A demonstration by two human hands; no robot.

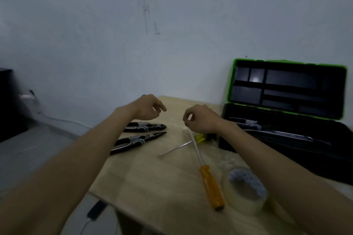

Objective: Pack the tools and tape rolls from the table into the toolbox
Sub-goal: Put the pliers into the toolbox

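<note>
**Head view: both grips empty, next pick not yet made**

Left grip [147,108]: raised off the worktop [152,187], fingers loosely curled, forefinger poking out, nothing held. Right grip [200,118]: likewise loosely curled, thumb and forefinger close together, nothing visible between them.

Just under the left grip: blunt-nosed pliers [145,127], then long-nosed pliers [139,140] a little nearer the body, both noses pointing toward the right grip. Directly beneath the right grip: tip of the orange screwdriver [211,187], handle trailing back toward the body, shaft crossed with that of the yellow screwdriver [202,137]. Under the right forearm: clear tape roll [246,189]. Outboard of the right grip: toolbox [290,78], lid up, some tools already lying in its base.

Judged partly packed, between picks. Next, probably: lower a grip onto the nearest handle, close round it, lift clear of the crossed shafts, carry across into the open box.
</note>
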